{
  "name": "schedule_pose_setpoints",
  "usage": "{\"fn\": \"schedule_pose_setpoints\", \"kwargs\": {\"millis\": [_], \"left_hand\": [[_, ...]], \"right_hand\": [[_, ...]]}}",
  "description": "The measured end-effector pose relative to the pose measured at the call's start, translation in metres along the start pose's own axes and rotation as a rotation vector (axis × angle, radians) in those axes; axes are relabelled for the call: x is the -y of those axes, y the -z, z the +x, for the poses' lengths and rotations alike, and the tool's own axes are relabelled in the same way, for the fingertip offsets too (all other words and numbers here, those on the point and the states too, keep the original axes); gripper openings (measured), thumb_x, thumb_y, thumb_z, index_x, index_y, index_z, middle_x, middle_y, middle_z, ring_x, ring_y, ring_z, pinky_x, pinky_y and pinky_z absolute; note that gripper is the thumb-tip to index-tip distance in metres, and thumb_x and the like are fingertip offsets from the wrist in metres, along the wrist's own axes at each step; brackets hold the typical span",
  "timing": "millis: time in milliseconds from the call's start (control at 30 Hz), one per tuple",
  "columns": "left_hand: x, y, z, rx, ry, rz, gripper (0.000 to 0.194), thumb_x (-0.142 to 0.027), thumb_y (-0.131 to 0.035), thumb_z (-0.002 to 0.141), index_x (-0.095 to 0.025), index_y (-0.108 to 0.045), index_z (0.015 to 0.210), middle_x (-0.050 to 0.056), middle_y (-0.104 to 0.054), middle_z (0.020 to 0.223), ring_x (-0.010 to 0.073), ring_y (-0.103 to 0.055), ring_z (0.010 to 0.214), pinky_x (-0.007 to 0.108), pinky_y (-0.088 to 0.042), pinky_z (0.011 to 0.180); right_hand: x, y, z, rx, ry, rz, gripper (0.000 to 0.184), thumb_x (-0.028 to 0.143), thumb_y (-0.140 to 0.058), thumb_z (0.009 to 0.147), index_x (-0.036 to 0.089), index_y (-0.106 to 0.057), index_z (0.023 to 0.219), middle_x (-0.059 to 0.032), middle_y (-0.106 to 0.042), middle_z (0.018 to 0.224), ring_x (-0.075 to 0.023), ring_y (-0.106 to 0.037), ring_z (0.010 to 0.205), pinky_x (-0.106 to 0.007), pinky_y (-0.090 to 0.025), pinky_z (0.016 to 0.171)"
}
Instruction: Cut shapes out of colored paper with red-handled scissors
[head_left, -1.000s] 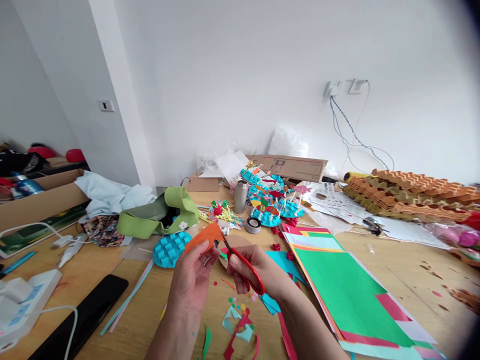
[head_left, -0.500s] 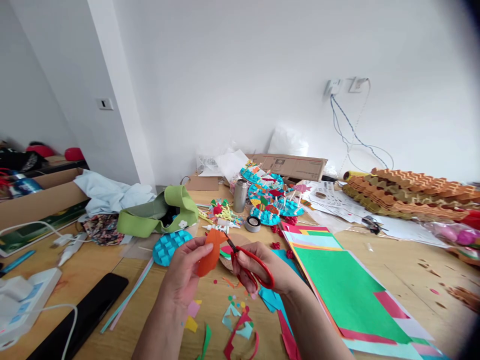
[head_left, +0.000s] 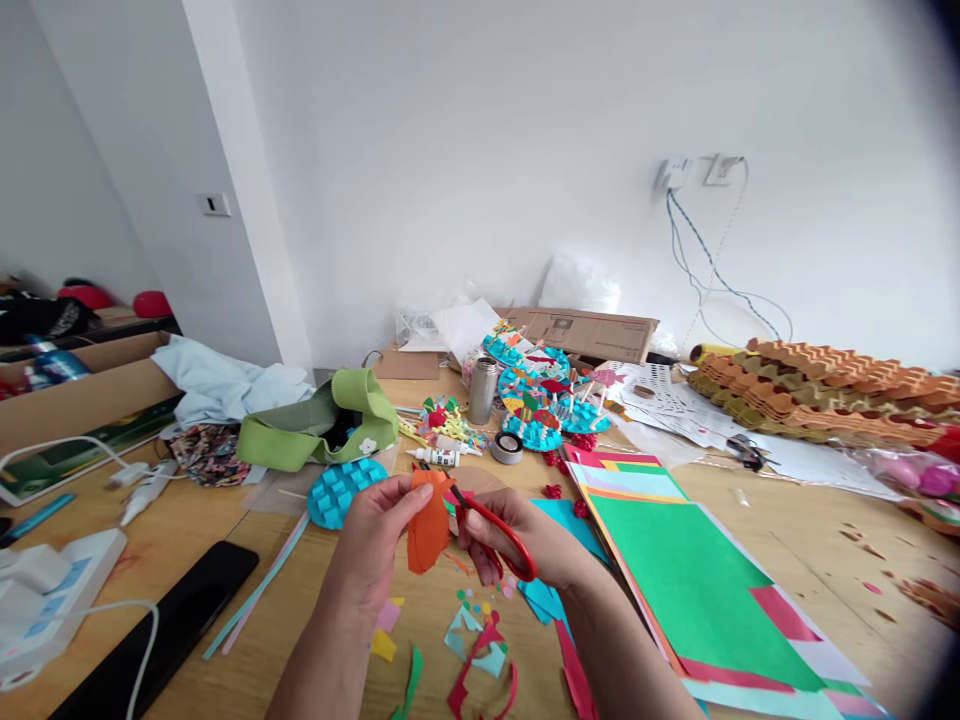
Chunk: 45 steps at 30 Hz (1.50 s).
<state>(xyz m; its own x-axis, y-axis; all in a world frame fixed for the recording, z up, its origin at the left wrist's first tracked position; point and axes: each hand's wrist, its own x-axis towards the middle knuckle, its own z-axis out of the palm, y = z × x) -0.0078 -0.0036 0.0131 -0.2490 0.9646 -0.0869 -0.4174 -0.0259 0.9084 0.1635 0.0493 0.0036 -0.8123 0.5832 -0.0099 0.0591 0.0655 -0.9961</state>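
Note:
My left hand (head_left: 384,520) pinches a piece of orange paper (head_left: 428,530) between thumb and fingers, held up above the table. A drawn line runs down its face. In my right hand (head_left: 510,535) is a pair of scissors (head_left: 517,550) with red handles and dark blades. The blades lie at the paper's upper right edge, and their tips are partly hidden behind it. Below both hands, paper scraps (head_left: 476,650) in red, light blue, green and yellow lie on the wooden table. Behind the paper, a round brown disc (head_left: 480,480) shows in part.
Stacked coloured sheets (head_left: 675,560) lie to the right, egg trays (head_left: 825,390) farther back. Blue paper crafts (head_left: 532,430), a steel bottle (head_left: 482,390), tape (head_left: 507,447) and glue (head_left: 439,457) stand beyond my hands. A phone (head_left: 165,630) and power strip (head_left: 60,600) are left.
The orange paper has turned in my left hand and sits slightly lower, its face more toward me. My right hand with the scissors has shifted a little left. The view has moved slightly.

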Motion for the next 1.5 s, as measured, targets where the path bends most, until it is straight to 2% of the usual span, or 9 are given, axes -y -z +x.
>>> {"fn": "schedule_pose_setpoints", "kwargs": {"millis": [133, 300, 500, 700, 1000, 1300, 1500], "left_hand": [[0.0013, -0.0009, -0.0011, -0.044, -0.050, 0.018, 0.019, -0.030, -0.084, 0.055, -0.015, -0.075, 0.062, 0.004, -0.072, 0.061, 0.0125, -0.060, 0.055, 0.020, -0.046, 0.053], [0.0036, -0.0009, -0.0021, -0.113, -0.084, 0.019, 0.021, -0.029, -0.083, 0.054, -0.016, -0.067, 0.053, -0.001, -0.064, 0.051, 0.0092, -0.052, 0.046, 0.019, -0.040, 0.046], [0.0052, -0.0015, -0.0014, -0.070, -0.108, 0.079, 0.018, -0.032, -0.081, 0.060, -0.016, -0.071, 0.061, -0.001, -0.067, 0.055, 0.0114, -0.056, 0.049, 0.021, -0.044, 0.048], [0.0061, -0.0010, -0.0011, -0.054, -0.101, 0.095, 0.019, -0.033, -0.080, 0.059, -0.016, -0.070, 0.061, 0.000, -0.067, 0.055, 0.0122, -0.056, 0.049, 0.022, -0.045, 0.049], [0.0096, -0.0015, -0.0004, -0.079, -0.118, 0.128, 0.019, -0.032, -0.079, 0.060, -0.016, -0.069, 0.062, -0.001, -0.065, 0.054, 0.0118, -0.054, 0.049, 0.022, -0.045, 0.048], [0.0070, -0.0026, -0.0021, -0.115, -0.111, 0.138, 0.020, -0.031, -0.081, 0.057, -0.015, -0.069, 0.059, -0.001, -0.065, 0.054, 0.0107, -0.053, 0.050, 0.020, -0.045, 0.049], [0.0070, -0.0047, -0.0022, -0.115, -0.100, 0.118, 0.021, -0.032, -0.080, 0.057, -0.015, -0.069, 0.061, 0.001, -0.067, 0.056, 0.0126, -0.056, 0.050, 0.022, -0.047, 0.050]], "right_hand": [[-0.0029, -0.0016, 0.0020, 0.020, 0.020, -0.038, 0.060, 0.074, -0.051, 0.083, 0.015, -0.056, 0.081, 0.0004, -0.058, 0.057, -0.0091, -0.053, 0.045, -0.017, -0.038, 0.041], [-0.0021, -0.0037, 0.0022, 0.014, 0.036, -0.039, 0.059, 0.074, -0.053, 0.083, 0.014, -0.056, 0.083, -0.0014, -0.059, 0.059, -0.0102, -0.055, 0.049, -0.016, -0.038, 0.041], [-0.0063, -0.0029, 0.0038, 0.039, 0.052, 0.001, 0.058, 0.071, -0.058, 0.081, 0.013, -0.057, 0.081, -0.0011, -0.059, 0.055, -0.0077, -0.049, 0.041, -0.015, -0.035, 0.036], [-0.0109, -0.0018, 0.0052, 0.060, 0.064, 0.032, 0.057, 0.069, -0.057, 0.084, 0.011, -0.059, 0.082, -0.0019, -0.060, 0.055, -0.0076, -0.050, 0.040, -0.014, -0.034, 0.034], [-0.0102, -0.0046, 0.0062, 0.037, 0.066, 0.023, 0.058, 0.070, -0.058, 0.083, 0.013, -0.055, 0.078, -0.0012, -0.058, 0.055, -0.0078, -0.052, 0.043, -0.014, -0.035, 0.036], [-0.0094, -0.0041, 0.0068, 0.016, 0.038, 0.007, 0.059, 0.071, -0.062, 0.079, 0.014, -0.054, 0.073, -0.0006, -0.058, 0.053, -0.0059, -0.047, 0.038, -0.014, -0.031, 0.033], [-0.0105, -0.0032, 0.0071, 0.024, 0.035, 0.014, 0.058, 0.071, -0.062, 0.079, 0.013, -0.055, 0.074, 0.0003, -0.058, 0.052, -0.0053, -0.044, 0.035, -0.014, -0.029, 0.031]]}}
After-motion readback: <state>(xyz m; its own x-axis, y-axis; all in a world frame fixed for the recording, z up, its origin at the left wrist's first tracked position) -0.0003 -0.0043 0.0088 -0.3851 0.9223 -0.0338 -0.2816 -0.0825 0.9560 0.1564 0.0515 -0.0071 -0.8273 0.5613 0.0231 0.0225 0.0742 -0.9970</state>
